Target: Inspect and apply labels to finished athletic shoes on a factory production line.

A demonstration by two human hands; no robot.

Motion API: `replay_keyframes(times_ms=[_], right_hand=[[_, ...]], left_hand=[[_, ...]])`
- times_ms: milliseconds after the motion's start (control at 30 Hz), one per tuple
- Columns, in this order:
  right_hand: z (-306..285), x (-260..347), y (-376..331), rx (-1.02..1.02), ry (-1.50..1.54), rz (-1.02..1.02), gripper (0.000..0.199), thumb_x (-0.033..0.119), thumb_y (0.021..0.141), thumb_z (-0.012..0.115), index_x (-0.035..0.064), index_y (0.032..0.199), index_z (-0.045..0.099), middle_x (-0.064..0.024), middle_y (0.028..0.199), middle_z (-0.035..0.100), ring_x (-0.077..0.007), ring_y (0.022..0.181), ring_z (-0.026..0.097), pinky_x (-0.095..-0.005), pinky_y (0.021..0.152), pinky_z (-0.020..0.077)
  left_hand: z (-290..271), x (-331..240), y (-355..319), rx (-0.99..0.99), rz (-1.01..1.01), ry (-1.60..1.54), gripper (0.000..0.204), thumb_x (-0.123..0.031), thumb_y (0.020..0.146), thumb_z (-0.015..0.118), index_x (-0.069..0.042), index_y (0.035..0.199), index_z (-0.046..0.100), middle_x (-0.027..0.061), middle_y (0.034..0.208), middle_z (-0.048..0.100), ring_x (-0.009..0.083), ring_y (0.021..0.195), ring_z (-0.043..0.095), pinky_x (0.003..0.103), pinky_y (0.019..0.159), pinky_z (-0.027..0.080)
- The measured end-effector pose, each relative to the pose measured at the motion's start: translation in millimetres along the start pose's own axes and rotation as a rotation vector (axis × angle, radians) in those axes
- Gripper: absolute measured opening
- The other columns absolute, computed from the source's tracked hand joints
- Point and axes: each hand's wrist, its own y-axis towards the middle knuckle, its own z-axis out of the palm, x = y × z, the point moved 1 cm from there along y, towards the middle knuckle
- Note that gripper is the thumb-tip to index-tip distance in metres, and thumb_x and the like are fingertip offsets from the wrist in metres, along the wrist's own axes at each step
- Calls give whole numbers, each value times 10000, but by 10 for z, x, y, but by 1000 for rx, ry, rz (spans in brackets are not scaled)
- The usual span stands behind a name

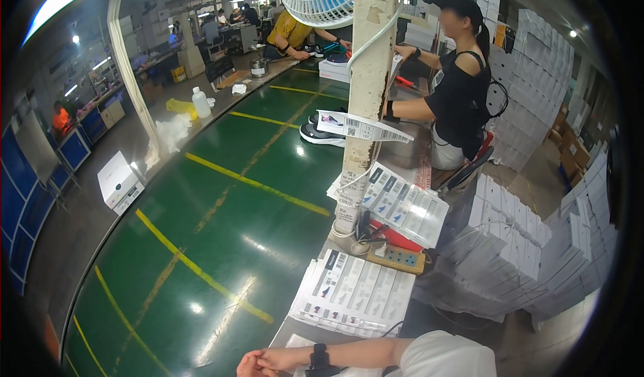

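Head view, right hand [282,359]: At the lower edge, our right forearm lay from the right, with a black wristband [319,357] and a pale sleeve [446,355]. The fingers were bent, and we saw no object in them; whether they were clenched or only resting, we could not tell.
Left hand [249,365]: It seemed to be ours, partly cut by the picture edge and touching the right hand. We could not tell its grip.
Printed white pieces [362,293]: These were nearest to our hands, just beyond the right forearm, beside the green table [215,263]. They overlapped in a row and bore small shoe pictures.
Pale material [299,341]: It lay next to the right wrist; its kind was not clear to us.
Power strip [396,259]: It was behind the printed pieces, with a second overlapped set [409,206] farther along, near the post [365,88].
Farther table: Dark shoes [323,134] stood beside the post, and a co-worker in black [463,75] sat at the right.
Good handling: We judged that loose fingers and a supported forearm suited this pose. It also seemed wise to keep the wristband from dragging the overlapped pieces, and our elbow away from the cords.
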Motion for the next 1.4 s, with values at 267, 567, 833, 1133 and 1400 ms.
replay_keyframes(times_ms=[267, 567, 833, 1133, 1400], right_hand=[[-15, -5, -3, 3, 25, 16, 194, 57, 922, 338, 121, 742, 306, -42, 529, 455, -154, 489, 513, -274, 489, 393], [-12, -6, 2, 0, -32, 19, 199, 71, 933, 332, 121, 744, 298, -49, 536, 455, -158, 496, 494, -277, 495, 379], [15, 28, -29, -8, 25, 36, 195, 64, 919, 338, 128, 738, 303, -44, 537, 455, -154, 496, 494, -277, 492, 376], [45, 67, -41, -37, -33, 34, 193, 103, 938, 334, 122, 747, 328, -37, 544, 479, -140, 507, 498, -262, 500, 373], [12, 33, -26, -54, -132, 37, 220, 169, 964, 314, 92, 778, 403, -33, 570, 494, -132, 516, 489, -253, 504, 363]], left_hand=[[-53, 20, 21, 33, -16, -10, 255, -218, 919, 477, -12, 1043, 564, 62, 757, 623, 173, 494, 572, 248, 452, 452], [-51, 36, 17, 1, -24, -27, 260, -217, 919, 478, -4, 1043, 564, 67, 743, 613, 175, 493, 565, 250, 448, 450], [-11, 23, -1, -24, -25, -31, 249, -206, 912, 487, -2, 1031, 567, 69, 750, 610, 174, 489, 559, 249, 452, 448], [-96, 83, 29, -38, -19, -25, 250, -208, 903, 503, -5, 1034, 569, 61, 745, 607, 167, 483, 552, 244, 452, 446], [-110, 105, 24, -29, -10, -21, 259, -216, 905, 503, -7, 1045, 568, 56, 726, 606, 166, 489, 550, 246, 462, 452]])
